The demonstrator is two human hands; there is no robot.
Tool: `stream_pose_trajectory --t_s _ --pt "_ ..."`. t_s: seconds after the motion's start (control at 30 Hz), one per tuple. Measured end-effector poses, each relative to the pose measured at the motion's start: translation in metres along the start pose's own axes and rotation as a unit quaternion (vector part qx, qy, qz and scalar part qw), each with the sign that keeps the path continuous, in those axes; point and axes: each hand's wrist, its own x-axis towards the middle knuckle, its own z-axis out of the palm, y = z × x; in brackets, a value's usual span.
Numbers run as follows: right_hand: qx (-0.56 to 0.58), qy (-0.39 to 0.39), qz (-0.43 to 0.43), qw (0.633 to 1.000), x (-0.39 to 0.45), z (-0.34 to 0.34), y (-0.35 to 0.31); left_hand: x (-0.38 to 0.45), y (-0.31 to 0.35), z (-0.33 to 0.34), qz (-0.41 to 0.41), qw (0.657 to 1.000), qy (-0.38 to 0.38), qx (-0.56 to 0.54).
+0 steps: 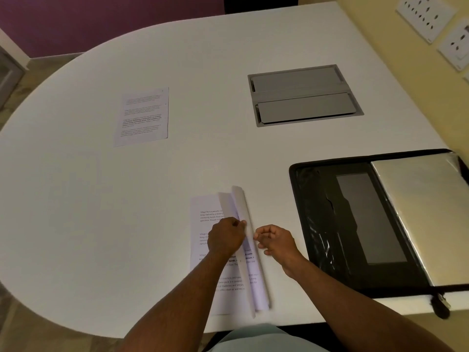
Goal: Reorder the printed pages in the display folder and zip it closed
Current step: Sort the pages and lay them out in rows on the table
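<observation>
A stack of printed pages (203,224) lies on the white table near the front edge. My left hand (225,237) pinches the right edges of the top sheets (241,207), which are lifted and curled upright. Just to the right of those lifted sheets my right hand (275,241) hovers with fingers loosely curled, holding nothing. One single printed page (143,116) lies apart, farther back on the left. The black zip display folder (317,214) lies open at the right, with clear sleeves (426,212) on its right half and its zip pull (440,301) hanging at the front corner.
A grey cable hatch (303,95) is set flush in the white table (76,199) behind the folder. Wall sockets (429,16) are on the yellow wall at the far right. The table's curved edge runs along the left and front.
</observation>
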Motion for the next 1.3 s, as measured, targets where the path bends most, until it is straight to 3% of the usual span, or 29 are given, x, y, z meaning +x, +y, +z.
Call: stream_pose_trajectory --t_s 0.17,0.37,0.63,0.9,1.07,1.3 --pt "-0.013 0.060 0.001 0.998 0.004 0.003 0.007 0.004 -0.008 -0.003 -0.072 0.995 0.019 -0.074" --pt "-0.038 0.077 0.024 0.996 0.011 0.001 0.009 0.006 -0.013 -0.004 -0.079 0.982 0.024 -0.169" --pt "-0.106 0.088 0.015 0.990 0.016 -0.001 0.010 -0.005 -0.007 -0.008 -0.031 0.996 0.016 -0.088" --pt "0.058 0.011 0.066 0.996 0.008 -0.002 0.002 -0.007 -0.010 -0.002 0.028 0.997 0.038 -0.061" --pt "0.170 -0.070 0.119 0.976 0.008 0.000 -0.001 -0.008 -0.007 0.001 0.059 0.997 0.042 -0.030" --pt "0.204 -0.078 0.140 0.966 0.011 0.003 0.002 -0.003 -0.004 -0.001 0.033 0.999 0.010 -0.035"
